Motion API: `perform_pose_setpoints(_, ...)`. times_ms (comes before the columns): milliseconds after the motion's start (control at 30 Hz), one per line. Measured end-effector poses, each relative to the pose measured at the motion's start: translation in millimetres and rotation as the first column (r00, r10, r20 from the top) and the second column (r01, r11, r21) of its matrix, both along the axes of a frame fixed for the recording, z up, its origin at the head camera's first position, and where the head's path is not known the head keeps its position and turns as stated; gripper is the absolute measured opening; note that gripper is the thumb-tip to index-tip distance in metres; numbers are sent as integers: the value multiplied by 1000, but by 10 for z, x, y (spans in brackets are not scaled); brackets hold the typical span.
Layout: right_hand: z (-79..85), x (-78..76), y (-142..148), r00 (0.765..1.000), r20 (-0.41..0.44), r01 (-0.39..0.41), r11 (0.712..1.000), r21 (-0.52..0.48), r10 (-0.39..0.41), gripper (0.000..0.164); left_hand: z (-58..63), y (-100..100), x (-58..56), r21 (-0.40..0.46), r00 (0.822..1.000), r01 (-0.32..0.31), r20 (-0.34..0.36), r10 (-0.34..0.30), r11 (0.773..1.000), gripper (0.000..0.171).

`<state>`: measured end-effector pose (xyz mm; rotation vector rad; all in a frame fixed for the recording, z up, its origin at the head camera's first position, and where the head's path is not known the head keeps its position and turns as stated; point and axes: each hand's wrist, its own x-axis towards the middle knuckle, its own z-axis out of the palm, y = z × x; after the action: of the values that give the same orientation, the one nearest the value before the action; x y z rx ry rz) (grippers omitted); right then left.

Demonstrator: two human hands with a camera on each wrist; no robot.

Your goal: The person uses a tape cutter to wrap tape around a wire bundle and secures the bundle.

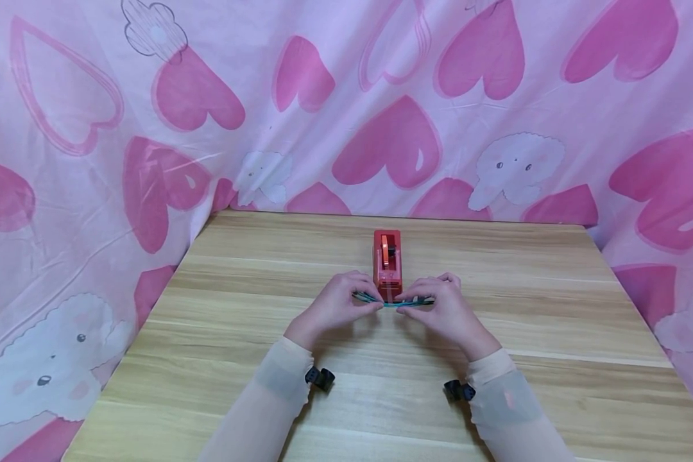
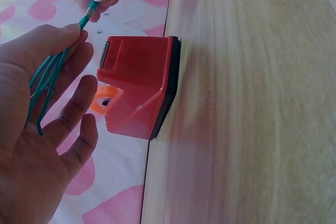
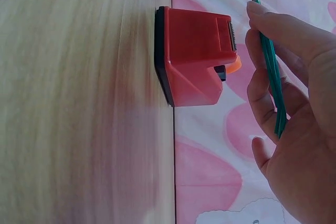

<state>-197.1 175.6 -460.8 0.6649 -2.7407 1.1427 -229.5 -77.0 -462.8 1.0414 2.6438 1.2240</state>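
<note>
Thumb and fingers of my left hand [image 1: 341, 307] pinch a bundle of thin green wire-like strands [image 2: 50, 77], with looped or bent ends lying over the palm. My right hand [image 1: 446, 309] pinches the same bundle [image 3: 271, 66] a short way along, and its other end runs across that palm. A small lighter patch shows on the strands between the two hands. Just beyond the fingertips stands a red tape dispenser [image 1: 396, 273] with a toothed cutter [image 3: 232, 36] on its near end. An orange ring-shaped core [image 1: 384, 251] sits inside it.
The dispenser stands on a wood-grain table [image 1: 237, 308]. Behind and at both sides hangs a pink curtain [image 1: 323, 147] printed with hearts. Small black cameras [image 1: 320, 378] are strapped at both wrists.
</note>
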Motion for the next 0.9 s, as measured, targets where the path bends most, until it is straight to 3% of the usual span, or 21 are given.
perform_pose_setpoints(500, 7, 7, -10, 1000, -13, -17, 999, -41, 17, 17, 10, 9, 9, 11, 1000, -9, 0, 9, 1000, 6)
perform_pose_setpoints(900, 77, 9, -9, 999, -10, 33, 999, 19, -33, 17, 11, 12, 9, 11, 1000, -12, -6, 12, 1000, 7)
